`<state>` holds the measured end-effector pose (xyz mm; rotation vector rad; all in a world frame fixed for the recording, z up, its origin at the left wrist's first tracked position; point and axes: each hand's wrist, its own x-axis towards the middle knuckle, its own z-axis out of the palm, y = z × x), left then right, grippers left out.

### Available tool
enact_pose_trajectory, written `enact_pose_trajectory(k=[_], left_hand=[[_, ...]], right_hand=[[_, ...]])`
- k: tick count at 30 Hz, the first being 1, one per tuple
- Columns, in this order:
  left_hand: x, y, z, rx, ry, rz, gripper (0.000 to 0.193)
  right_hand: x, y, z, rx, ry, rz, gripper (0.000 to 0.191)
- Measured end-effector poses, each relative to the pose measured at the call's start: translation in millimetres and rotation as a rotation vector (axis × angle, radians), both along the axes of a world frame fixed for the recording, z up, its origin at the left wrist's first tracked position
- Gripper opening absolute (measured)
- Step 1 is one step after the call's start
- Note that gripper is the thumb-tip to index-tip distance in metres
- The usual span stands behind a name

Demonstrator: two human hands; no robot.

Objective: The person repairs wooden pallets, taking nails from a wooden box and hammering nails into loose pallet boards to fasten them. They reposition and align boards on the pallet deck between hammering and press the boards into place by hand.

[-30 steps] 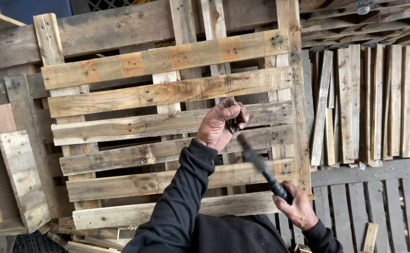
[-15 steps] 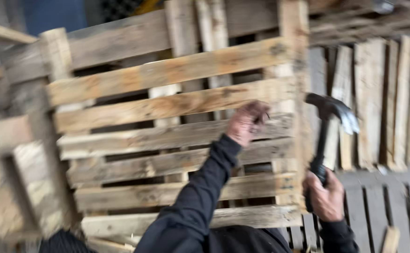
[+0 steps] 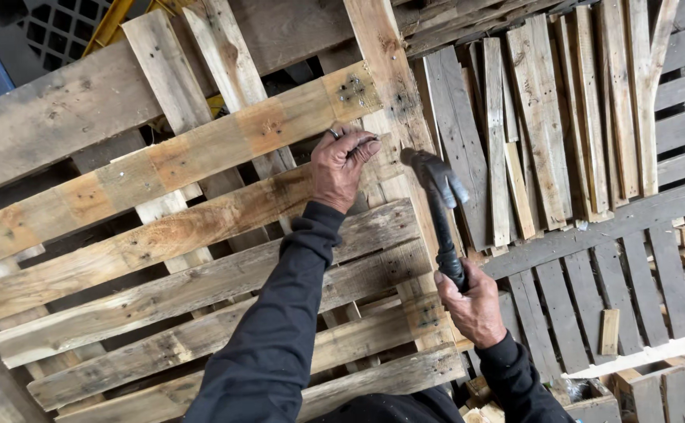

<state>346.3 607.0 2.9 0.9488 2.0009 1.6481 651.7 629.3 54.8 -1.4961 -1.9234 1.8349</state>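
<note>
Hammer [image 3: 436,205] has swung down from beside the pallet's edge, head now near the left hand [image 3: 341,166] | left hand pinches something small against a slat of the wooden pallet [image 3: 201,235]; right hand [image 3: 474,301] grips the hammer handle | loose boards [image 3: 546,110] lie right of the pallet

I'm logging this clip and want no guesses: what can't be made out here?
Head view only:
- What the left hand pinches against the pallet board: curled fingers hide it.
- Hammer grip: covered by the right hand.
- Floor under the pallet: slats hide it.
- Loose boards: tops cut off by the frame edge.
</note>
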Motion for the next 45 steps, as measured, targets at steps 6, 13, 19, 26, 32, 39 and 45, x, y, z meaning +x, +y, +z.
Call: enact_pose_trajectory(k=[6, 13, 19, 26, 32, 39, 45], left_hand=[[4, 5, -18, -0.007, 0.207, 0.047, 0.016], [11, 4, -25, -0.138, 0.246, 0.048, 0.022], [8, 9, -40, 0.000, 0.238, -0.016, 0.016], [0, 7, -30, 0.310, -0.004, 0.297, 0.024], [-5, 11, -13, 0.276, -0.212, 0.496, 0.029], [1, 12, -24, 0.332, -0.101, 0.549, 0.020], [2, 11, -20, 0.330, -0.120, 0.549, 0.023]], right_hand=[[-14, 5, 15, -0.051, -0.217, -0.009, 0.032], [-28, 4, 44, 0.284, 0.241, 0.135, 0.026], [-40, 14, 58, 0.106, -0.278, 0.215, 0.031], [-35, 37, 78, 0.263, 0.994, 0.159, 0.029], [-50, 30, 69, 0.031, -0.152, 0.099, 0.028], [-58, 85, 166, 0.707, 1.007, 0.227, 0.047], [-62, 35, 72, 0.182, -0.143, 0.244, 0.027]])
